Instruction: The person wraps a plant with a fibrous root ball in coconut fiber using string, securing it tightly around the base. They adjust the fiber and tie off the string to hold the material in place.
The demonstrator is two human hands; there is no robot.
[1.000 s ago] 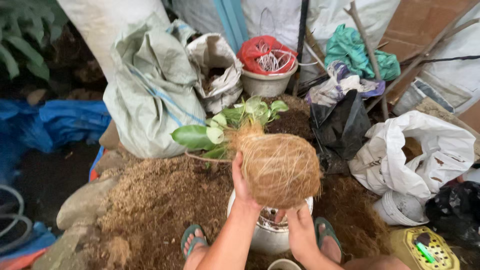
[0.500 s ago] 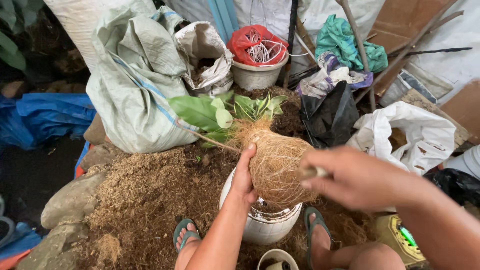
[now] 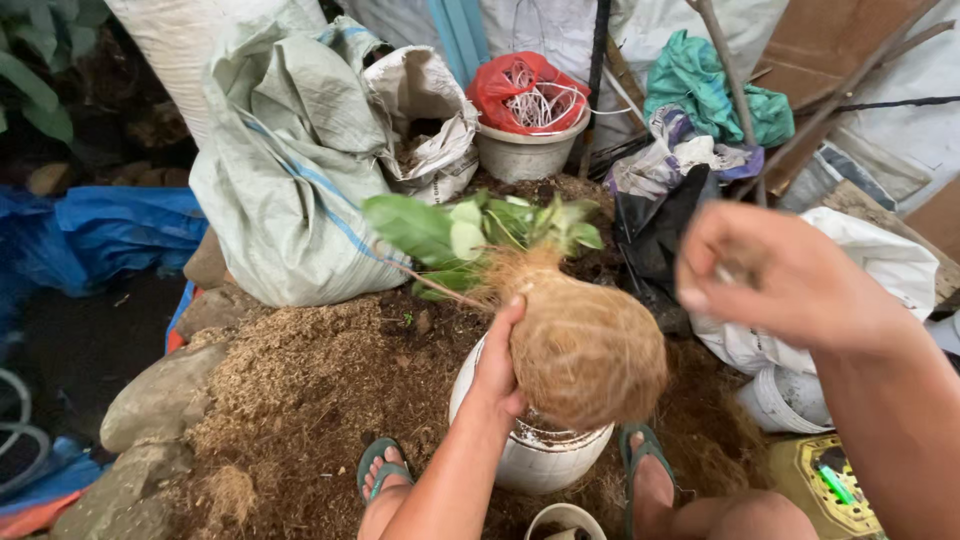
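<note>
- Since the earlier frame, the right hand (image 3: pixel 790 285) has been raised further and drawn away from the coir-wrapped root ball (image 3: pixel 585 350).
- The root ball is cupped from its left side by the left hand (image 3: pixel 497 362), just above a white pot (image 3: pixel 535 462).
- The right hand is blurred, fingers curled; whether anything is pinched cannot be told.
- Green leaves (image 3: pixel 470 232) project from the ball's top.
- Sawdust-like coir (image 3: pixel 290 390) covers the ground beside a grey woven sack (image 3: pixel 285 180).
</note>
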